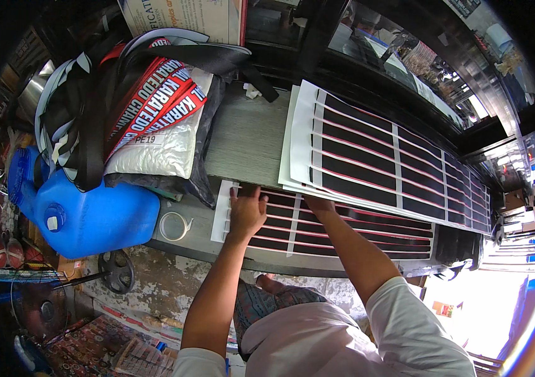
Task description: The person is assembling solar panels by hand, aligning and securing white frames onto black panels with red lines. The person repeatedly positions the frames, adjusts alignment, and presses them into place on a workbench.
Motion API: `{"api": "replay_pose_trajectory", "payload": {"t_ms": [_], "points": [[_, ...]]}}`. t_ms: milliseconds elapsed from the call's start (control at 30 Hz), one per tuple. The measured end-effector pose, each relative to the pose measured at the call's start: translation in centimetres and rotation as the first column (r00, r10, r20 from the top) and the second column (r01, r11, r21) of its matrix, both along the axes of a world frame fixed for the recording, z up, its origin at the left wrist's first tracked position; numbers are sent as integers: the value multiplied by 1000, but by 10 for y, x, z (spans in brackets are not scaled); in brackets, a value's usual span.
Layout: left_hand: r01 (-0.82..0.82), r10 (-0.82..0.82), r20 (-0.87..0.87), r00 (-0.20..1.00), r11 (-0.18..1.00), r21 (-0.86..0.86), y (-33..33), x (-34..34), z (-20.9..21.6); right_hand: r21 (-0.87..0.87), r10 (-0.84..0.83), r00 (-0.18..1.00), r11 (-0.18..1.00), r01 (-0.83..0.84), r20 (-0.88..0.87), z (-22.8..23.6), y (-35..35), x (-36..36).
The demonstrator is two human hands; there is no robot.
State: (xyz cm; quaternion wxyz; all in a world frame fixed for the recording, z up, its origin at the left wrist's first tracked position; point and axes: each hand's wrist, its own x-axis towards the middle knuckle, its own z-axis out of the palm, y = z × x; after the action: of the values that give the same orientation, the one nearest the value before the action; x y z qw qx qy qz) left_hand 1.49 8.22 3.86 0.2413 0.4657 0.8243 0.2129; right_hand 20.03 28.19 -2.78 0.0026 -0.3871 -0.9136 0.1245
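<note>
My left hand (247, 215) lies on the left part of a printed sheet (317, 233), its fingers spread toward the far edge. That sheet has black bands with thin red and white lines and rests on the lower grey surface. My right hand (319, 205) reaches in farther right, and its fingers are hidden beneath the overhanging upper sheets. Those upper sheets (368, 151), a stack with the same black, red and white bands, lie on the higher grey shelf (242, 138). To the left of my left hand is a tape roll (163, 226), lying flat.
A blue plastic jug (101, 213) stands at the left. Above it, red and black printed ribbons (160, 103) are heaped on a white plastic bag (154, 157). A dark window frame (399, 69) runs along the back. The lower surface's near edge faces me.
</note>
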Motion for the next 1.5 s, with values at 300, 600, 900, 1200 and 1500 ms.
{"api": "replay_pose_trajectory", "payload": {"t_ms": [300, 600, 900, 1200, 1500], "points": [[-429, 526, -128, 841, 792, 434, -37, -49, -49, 45, -28, 999, 999, 30, -46, 1, -11, -8], [-559, 504, 247, 828, 778, 286, -20, -75, -88, -62, 13, 985, 998, -3, 170, 4, -13, -10], [-579, 426, 399, 812, 676, 456, -12, -57, -65, 5, 93, 992, 996, -93, -86, -71, 42, 61], [-648, 459, 460, 760, 594, 476, -35, -62, -73, 290, 390, 910, 862, -415, 144, -21, 8, 40], [-632, 442, 466, 767, 646, 427, -32, -53, -44, 219, 397, 893, 871, -440, 214, -59, 27, 46]]}}
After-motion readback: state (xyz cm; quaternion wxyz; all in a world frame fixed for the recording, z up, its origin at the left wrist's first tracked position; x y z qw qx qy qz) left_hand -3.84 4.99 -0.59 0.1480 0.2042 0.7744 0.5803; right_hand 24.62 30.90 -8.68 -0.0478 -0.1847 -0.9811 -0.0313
